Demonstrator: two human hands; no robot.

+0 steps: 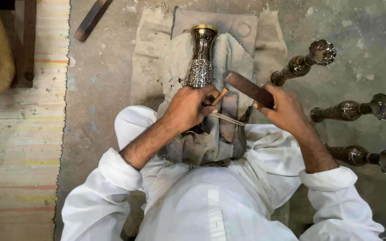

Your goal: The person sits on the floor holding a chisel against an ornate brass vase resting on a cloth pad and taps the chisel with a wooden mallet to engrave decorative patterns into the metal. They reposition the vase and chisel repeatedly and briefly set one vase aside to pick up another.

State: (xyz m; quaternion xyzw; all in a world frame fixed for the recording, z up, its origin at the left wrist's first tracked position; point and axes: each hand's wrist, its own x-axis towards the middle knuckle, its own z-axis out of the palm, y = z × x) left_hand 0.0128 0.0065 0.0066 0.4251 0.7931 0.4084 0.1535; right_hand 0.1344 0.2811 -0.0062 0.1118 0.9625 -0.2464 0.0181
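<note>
A dark engraved metal vase point(200, 58) with a brass rim lies on a grey padded cloth point(228, 53) in front of me. My left hand point(187, 108) rests on its lower end and grips a small wooden-handled chisel point(220, 96) against it. To the right, my right hand point(283, 108) is closed around a flat dark wooden mallet point(246, 88), whose head hangs just above the chisel's top.
Three more dark engraved metal pieces with flower-shaped ends point(307, 62) point(354, 109) point(371, 157) lie on the concrete floor at right. A striped mat point(21, 147) covers the floor at left. A wooden bar point(91, 20) lies at the top left.
</note>
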